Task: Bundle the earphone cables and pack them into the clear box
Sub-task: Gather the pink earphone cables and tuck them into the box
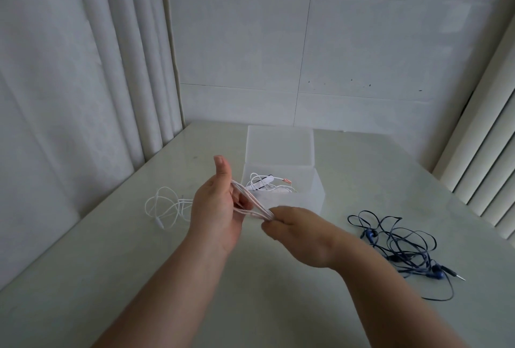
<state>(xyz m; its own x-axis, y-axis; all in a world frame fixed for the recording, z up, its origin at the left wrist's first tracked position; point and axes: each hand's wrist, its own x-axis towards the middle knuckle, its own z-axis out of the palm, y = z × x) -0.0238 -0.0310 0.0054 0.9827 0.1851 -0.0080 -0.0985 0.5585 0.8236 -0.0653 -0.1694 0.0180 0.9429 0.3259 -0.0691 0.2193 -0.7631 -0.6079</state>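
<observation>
Several loops of a pale pink earphone cable (250,204) stretch between my two hands above the table. My left hand (216,208) stands upright, thumb up, with the loops wound around its fingers. My right hand (289,223) pinches the loops' other end. Just behind them the clear box (312,191) sits with its lid (280,147) standing up at the back; a white earphone bundle (264,183) lies inside. A loose white earphone cable (164,205) lies on the table to the left. A tangled dark blue earphone cable (401,247) lies to the right.
The pale table (278,306) meets a tiled wall at the back. Curtains hang close along the left edge and at the right (490,169). The blue cable's jack plug (459,276) points right.
</observation>
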